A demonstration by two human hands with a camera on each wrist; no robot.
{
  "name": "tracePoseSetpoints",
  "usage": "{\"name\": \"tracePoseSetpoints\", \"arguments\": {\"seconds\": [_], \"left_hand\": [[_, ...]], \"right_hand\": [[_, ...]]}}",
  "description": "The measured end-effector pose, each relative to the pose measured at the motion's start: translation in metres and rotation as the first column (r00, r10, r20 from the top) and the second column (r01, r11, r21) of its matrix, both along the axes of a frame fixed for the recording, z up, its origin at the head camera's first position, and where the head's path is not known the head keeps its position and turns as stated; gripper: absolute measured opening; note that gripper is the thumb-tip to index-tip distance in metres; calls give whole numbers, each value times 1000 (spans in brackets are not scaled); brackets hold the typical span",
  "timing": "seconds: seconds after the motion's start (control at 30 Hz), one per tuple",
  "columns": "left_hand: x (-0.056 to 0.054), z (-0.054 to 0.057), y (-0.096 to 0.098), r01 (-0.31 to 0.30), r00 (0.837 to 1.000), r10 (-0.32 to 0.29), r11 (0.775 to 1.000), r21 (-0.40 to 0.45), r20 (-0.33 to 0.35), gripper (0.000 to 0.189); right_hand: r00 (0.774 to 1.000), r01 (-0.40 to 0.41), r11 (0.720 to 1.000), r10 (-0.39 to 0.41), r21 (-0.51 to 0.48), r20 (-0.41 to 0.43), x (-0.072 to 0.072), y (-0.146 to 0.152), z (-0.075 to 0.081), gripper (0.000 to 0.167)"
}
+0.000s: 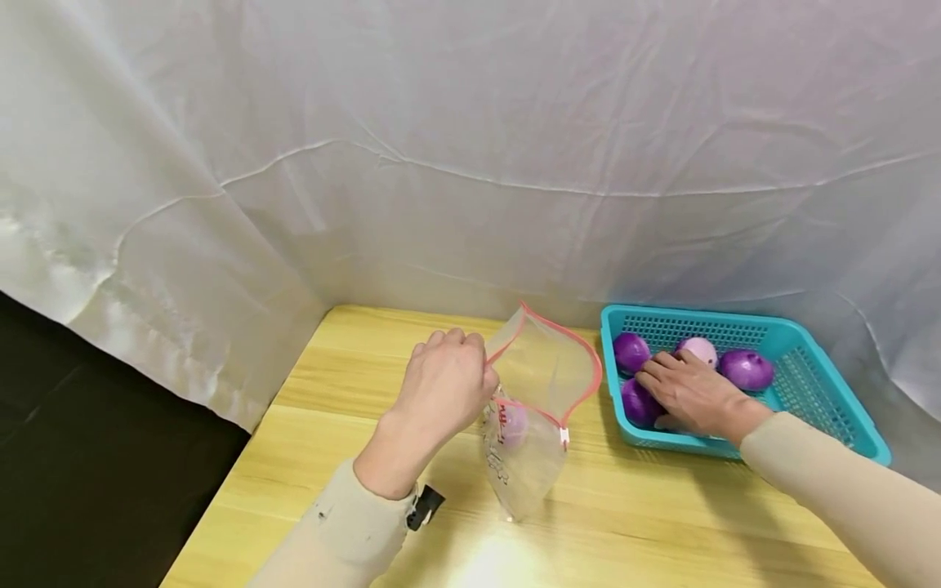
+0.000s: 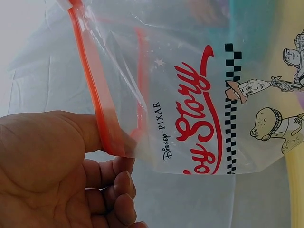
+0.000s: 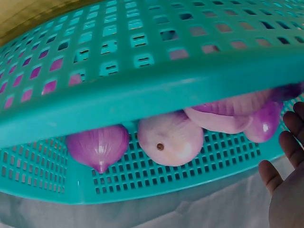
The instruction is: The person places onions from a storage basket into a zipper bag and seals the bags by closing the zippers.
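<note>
Right hand, thumb and fingers apart, is hemmed by red onions and basket rim; slider bag is pinched by left hand.

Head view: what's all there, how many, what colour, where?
Basket: one, turquoise, on the table
Onions: at least four, purple and pale, in the basket
Bag: one, clear, red-edged, beside the basket
Bagged onion: one, pale purple, inside the bag
Slider: one, white, on the bag
Table: one, yellow, centre
Cloth: count unclear, whitish, at back
Dark patch: one, black, lower left
Device: one, black, left of bag
Sleeves: two, cream, lower picture
Left hand: one, gripping bag
Right hand: one, in basket
</note>
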State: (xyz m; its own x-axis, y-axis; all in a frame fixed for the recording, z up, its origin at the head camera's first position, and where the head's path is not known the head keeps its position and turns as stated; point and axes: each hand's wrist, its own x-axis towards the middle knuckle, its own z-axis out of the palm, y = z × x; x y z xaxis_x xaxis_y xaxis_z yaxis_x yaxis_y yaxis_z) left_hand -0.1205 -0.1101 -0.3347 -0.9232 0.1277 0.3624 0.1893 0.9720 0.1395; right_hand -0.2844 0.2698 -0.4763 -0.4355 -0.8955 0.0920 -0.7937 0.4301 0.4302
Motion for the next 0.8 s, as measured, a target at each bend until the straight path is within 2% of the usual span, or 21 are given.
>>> {"name": "tracePoseSetpoints", "arguments": {"seconds": [0.3, 0.63, 0.8], "left_hand": [[1, 0, -1, 0, 1000, 0, 1000, 6, -5, 22], [1, -1, 0, 6, 1000, -6, 1000, 13, 4, 21], [2, -1, 0, 10, 1000, -10, 1000, 11, 6, 22]], "right_hand": [[999, 38, 998, -39, 40, 18, -5, -1, -15, 79], [998, 64, 997, -63, -34, 23, -7, 7, -24, 89], [991, 131, 990, -129, -53, 36, -11, 14, -22, 88]]}}
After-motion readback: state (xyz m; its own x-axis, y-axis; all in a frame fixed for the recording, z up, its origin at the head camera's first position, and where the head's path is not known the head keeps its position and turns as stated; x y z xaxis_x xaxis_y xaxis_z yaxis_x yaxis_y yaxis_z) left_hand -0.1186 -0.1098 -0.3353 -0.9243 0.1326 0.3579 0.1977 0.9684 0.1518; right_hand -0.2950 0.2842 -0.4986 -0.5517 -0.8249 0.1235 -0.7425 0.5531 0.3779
